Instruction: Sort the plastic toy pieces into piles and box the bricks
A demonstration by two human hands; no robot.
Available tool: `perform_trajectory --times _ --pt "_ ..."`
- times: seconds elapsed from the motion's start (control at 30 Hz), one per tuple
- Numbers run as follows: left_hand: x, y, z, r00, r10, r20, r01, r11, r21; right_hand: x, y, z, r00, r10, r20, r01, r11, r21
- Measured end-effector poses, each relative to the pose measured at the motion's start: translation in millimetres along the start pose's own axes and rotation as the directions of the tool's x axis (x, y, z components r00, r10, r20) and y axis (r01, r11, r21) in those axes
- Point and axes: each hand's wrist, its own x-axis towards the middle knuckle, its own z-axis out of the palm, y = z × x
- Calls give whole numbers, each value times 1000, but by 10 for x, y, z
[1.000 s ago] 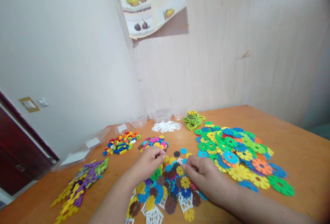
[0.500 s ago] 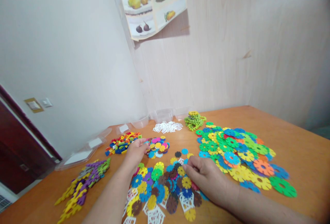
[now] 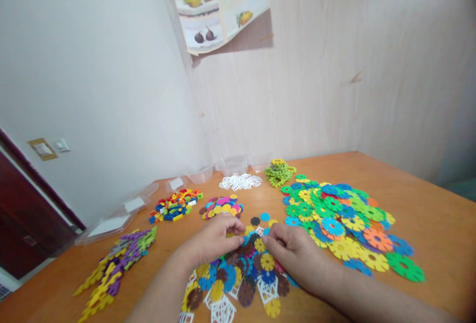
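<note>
Fingers of left hand [image 3: 217, 238] and right hand [image 3: 293, 251] curled, fingertips touching small disc pile [image 3: 241, 273].

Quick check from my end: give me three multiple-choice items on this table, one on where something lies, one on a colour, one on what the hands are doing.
1. Where does the pile of large discs lie?
A. right of the hands
B. at the left table edge
C. on the floor

2. What colour are the small square pieces near the wall?
A. black
B. white
C. red

3. How are the two hands placed?
A. raised off the table
B. both down on the mixed pile of small discs
C. one holding a tub

Answers: 1 A, the big discs spread to the right of the right hand. 2 B, they show white on the wooden table. 3 B, the left hand and right hand rest on that pile, fingertips close together.
</note>
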Motion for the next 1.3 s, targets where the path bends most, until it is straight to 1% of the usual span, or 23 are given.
perform_trajectory --times 0.13,0.3,0.47,0.6,0.67,0.7,0.73,0.77,0.8,0.87,0.93,1.0,1.07,1.2,1.23,1.3 --pt "11 -39 13 1000 19 25 -22 992 125 2 4 4 1000 -1 7 1 1000 -11" --pt "17 -47 11 998 28 49 -35 988 148 -3 -1 3 1000 -5 3 6 1000 -21" --pt "7 -37 32 999 -15 37 13 997 70 -11 2 4 1000 8 9 -8 1000 -3" --pt "17 -12 27 998 -47 37 49 996 -69 -15 4 6 1000 5 19 -5 1000 19" --pt "36 -12 4 998 -66 -16 62 986 -157 -15 -3 2 1000 3 11 -3 1000 9" --pt "50 -24 -14 994 -84 -72 68 977 -203 -15 -8 -1 1000 5 9 -5 1000 3" --pt "66 -47 -36 983 -112 -143 74 966 -246 -15 -13 -4 1000 6 10 -6 1000 -1" --pt "83 -82 -62 963 -147 -224 79 954 -289 -15 -18 -8 1000 8 11 -8 1000 -2" --pt "100 -128 -91 932 -190 -308 81 940 -332 -15 -21 -10 1000 11 15 -11 1000 1" --pt "131 -240 -153 855 -272 -442 84 912 -401 -14 -23 -13 1000 13 21 -13 1000 6" --pt "151 -350 -209 783 -347 -516 96 887 -452 -14 -16 -11 1000 9 22 -9 1000 0" --pt "157 -427 -251 729 -387 -564 107 879 -465 -13 0 -4 1000 10 19 -9 1000 -11" --pt "150 -456 -273 700 -402 -590 120 881 -458 -12 18 3 1000 13 14 -13 1000 -19" --pt "125 -429 -289 688 -391 -612 114 891 -440 -14 32 -2 1000 9 22 -8 1000 -23" --pt "121 -422 -295 677 -382 -629 109 897 -428 -15 28 -7 1000 8 27 -8 1000 -20" --pt "115 -424 -314 641 -370 -672 105 910 -401 -16 15 -17 999 11 32 -10 1000 -12"
